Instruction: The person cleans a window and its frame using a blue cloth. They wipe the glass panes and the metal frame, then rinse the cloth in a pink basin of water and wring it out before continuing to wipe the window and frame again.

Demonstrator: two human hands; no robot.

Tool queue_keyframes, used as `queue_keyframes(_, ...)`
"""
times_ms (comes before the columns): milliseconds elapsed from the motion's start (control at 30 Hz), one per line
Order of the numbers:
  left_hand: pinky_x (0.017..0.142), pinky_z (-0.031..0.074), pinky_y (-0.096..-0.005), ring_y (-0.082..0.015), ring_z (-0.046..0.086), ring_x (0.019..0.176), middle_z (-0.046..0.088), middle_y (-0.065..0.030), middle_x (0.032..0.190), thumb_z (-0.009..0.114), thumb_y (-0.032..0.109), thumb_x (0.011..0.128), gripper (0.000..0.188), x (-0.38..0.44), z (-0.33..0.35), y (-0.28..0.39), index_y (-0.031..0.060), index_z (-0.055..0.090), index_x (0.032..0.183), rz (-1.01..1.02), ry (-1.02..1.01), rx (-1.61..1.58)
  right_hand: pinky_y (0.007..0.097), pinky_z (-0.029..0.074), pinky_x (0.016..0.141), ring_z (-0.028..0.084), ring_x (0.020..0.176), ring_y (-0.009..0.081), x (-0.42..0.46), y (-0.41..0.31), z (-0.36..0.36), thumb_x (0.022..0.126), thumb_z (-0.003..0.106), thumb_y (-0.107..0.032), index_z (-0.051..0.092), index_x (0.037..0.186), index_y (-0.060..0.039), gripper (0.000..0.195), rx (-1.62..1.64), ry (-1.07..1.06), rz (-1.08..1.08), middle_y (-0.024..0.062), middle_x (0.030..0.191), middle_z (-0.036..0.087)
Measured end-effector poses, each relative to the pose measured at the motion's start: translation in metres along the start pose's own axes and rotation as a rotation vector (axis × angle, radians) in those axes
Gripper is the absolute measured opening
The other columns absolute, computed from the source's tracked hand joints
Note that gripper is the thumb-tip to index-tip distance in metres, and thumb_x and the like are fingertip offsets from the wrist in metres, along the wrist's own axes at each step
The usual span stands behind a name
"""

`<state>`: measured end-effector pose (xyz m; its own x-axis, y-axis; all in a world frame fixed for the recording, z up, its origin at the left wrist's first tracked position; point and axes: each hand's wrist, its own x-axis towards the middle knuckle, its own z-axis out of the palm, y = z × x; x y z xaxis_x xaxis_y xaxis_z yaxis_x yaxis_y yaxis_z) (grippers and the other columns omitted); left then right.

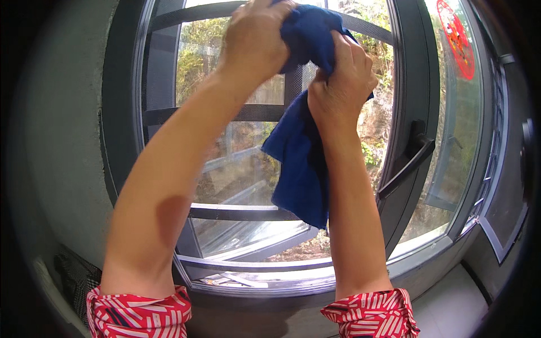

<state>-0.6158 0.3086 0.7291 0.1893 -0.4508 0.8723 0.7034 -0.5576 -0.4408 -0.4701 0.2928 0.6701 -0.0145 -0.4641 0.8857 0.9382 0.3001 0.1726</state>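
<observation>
A dark blue cloth [302,169] is bunched between my raised hands, and its lower part hangs down in front of the window screen. My left hand [258,42] grips the cloth's bunched upper part at the top of the view, its fingertips partly cut off. Lower and to the right, my right hand [344,80] is closed around another part of the cloth, with a loose corner showing beyond its knuckles. Behind the hands stands a dark metal window frame [416,84] with a mesh screen [241,164] and horizontal bars.
A dark window handle [408,169] juts out right of my right forearm. Further right is a glass pane [439,160] with a red decoration [456,40]. The window sill [422,257] runs below. A grey wall [63,148] borders the left, with a dark checked item [80,279] low down.
</observation>
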Motion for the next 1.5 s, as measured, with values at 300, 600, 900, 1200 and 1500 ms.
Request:
queue_keyframes(300, 0.103, 0.043, -0.0520, -0.0362, 0.061, 0.108, 0.062, -0.0187, 0.113, 0.068, 0.008, 0.071, 0.044, -0.176, -0.067, 0.094, 0.0089, 0.068, 0.115, 0.105, -0.458, -0.392, 0.0508, 0.032, 0.096, 0.048, 0.111, 0.0360, -0.186, -0.012, -0.154, 0.057, 0.066, -0.025, 0.058, 0.097, -0.0063, 0.046, 0.241, -0.500, 0.019, 0.0182, 0.120, 0.053)
queue_keyframes(600, 0.103, 0.047, -0.0428, -0.0299, 0.062, 0.110, 0.062, -0.0130, 0.103, 0.063, 0.013, 0.078, 0.024, -0.180, -0.062, 0.108, 0.0081, 0.069, 0.101, 0.510, -0.546, -0.354, 0.0521, 0.034, 0.097, 0.052, 0.109, 0.0342, -0.210, 0.009, -0.187, 0.061, 0.065, -0.012, 0.061, 0.097, -0.0066, 0.037, 0.200, -0.501, 0.042, 0.0167, 0.118, 0.056)
queue_keyframes(900, 0.100, 0.046, -0.0408, -0.0345, 0.058, 0.109, 0.060, -0.0149, 0.110, 0.057, 0.001, 0.070, 0.043, 0.042, 0.051, 0.083, 0.0063, 0.065, 0.112, 0.155, -0.124, -0.152, 0.0500, 0.025, 0.108, 0.041, 0.128, 0.0410, -0.132, 0.000, -0.117, 0.065, 0.074, 0.001, 0.055, 0.127, 0.0059, 0.065, 0.029, -0.248, 0.258, 0.0267, 0.139, 0.046)
queue_keyframes(1200, 0.110, 0.036, -0.0452, -0.0368, 0.045, 0.130, 0.049, -0.0231, 0.133, 0.052, 0.005, 0.080, 0.041, -0.137, -0.013, 0.155, -0.0056, 0.061, 0.118, 0.161, -0.481, -0.432, 0.0567, 0.030, 0.103, 0.047, 0.119, 0.0415, -0.277, -0.018, -0.226, 0.049, 0.064, -0.012, 0.066, 0.082, -0.0004, 0.035, 0.146, -0.721, 0.127, 0.0201, 0.109, 0.060)
queue_keyframes(1500, 0.112, 0.032, -0.0463, -0.0307, 0.052, 0.128, 0.058, -0.0195, 0.128, 0.058, 0.008, 0.080, 0.036, -0.191, -0.064, 0.116, 0.0062, 0.069, 0.114, 0.284, -0.604, -0.330, 0.0563, 0.034, 0.099, 0.043, 0.129, 0.0469, -0.242, -0.011, -0.204, 0.063, 0.066, -0.017, 0.062, 0.102, 0.0088, 0.047, 0.234, -0.659, 0.104, 0.0303, 0.133, 0.051)
